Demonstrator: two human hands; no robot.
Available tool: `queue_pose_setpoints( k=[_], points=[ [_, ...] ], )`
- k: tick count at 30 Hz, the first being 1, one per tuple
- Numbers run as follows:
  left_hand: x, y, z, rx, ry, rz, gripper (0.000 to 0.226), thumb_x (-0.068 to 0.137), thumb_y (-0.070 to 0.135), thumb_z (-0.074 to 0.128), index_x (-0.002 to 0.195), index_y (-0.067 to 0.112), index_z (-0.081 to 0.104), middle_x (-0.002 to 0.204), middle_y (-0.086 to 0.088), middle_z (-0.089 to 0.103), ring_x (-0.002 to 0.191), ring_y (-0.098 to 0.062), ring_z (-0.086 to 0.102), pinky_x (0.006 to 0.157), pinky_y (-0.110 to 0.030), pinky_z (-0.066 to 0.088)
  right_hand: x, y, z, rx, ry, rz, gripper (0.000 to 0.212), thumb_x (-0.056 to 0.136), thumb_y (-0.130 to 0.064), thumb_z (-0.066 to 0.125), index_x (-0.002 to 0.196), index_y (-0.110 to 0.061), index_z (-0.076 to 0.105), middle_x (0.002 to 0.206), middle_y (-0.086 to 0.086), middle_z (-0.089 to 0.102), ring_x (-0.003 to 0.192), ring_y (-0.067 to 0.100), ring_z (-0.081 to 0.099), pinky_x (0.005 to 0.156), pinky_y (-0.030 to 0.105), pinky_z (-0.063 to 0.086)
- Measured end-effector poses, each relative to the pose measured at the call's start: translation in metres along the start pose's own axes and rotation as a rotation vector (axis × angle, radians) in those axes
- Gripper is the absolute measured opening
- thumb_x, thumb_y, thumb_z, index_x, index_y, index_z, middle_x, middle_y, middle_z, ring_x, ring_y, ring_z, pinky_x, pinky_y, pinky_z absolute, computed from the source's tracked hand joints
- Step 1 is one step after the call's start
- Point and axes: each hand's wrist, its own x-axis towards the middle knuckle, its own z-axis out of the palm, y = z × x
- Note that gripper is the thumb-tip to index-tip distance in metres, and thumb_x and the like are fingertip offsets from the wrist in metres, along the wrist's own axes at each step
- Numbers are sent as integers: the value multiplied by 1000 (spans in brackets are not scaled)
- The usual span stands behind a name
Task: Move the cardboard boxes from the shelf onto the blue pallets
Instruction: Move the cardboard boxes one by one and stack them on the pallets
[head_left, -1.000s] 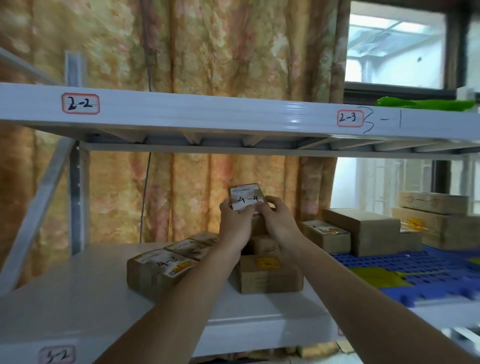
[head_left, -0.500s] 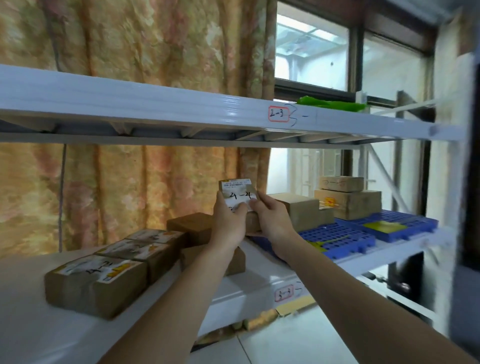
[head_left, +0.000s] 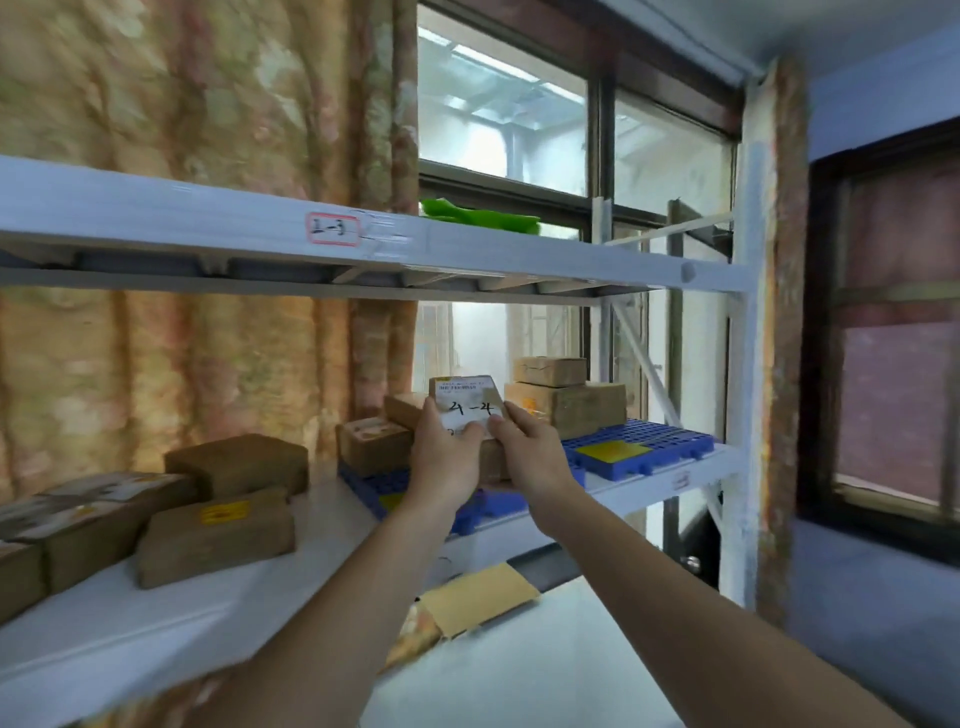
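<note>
- Patterned curtains (head_left: 208, 130) hang behind a white metal shelf (head_left: 332, 514), with a window (head_left: 498, 119) to the right of them.
- Both forearms reach forward and up from the lower edge of the view, and the hands meet at chest height over the shelf's front edge.
- The left hand (head_left: 445, 457) and the right hand (head_left: 530, 451) together grasp a small cardboard box (head_left: 470, 410), fingers curled round its lower corners and thumbs pressed on its near face.
- This box is held clear of the shelf, tilted with its labelled face toward the camera; the label reads "4-4" and its long axis runs left to right.
- Just beyond and below the hands lie blue pallets (head_left: 644, 447), carrying stacked boxes (head_left: 566, 400) to the right of the hands.
- Well to the left of the hands, more boxes (head_left: 215, 535) rest on the bare shelf.
</note>
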Motion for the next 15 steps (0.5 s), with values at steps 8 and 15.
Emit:
queue_pose_setpoints(
  k=[8,15],
  points=[
    [-17,6,100,4,62,-38,51,97,22,61,144,29,46,134,-2,59,117,-24,61,99,-47,55,17,5,-106,-13,-91,7,33,105,-23,54,138,-22,58,113,5,67,85,13,64,47,19,53],
    [7,17,124,132,150,-61,53,99,35,62,147,26,43,144,-3,31,118,-24,51,90,-31,48,55,-2,-126,28,-187,13,27,105,-26,53,128,-20,64,116,12,69,97,26,70,76,47,64]
  ],
)
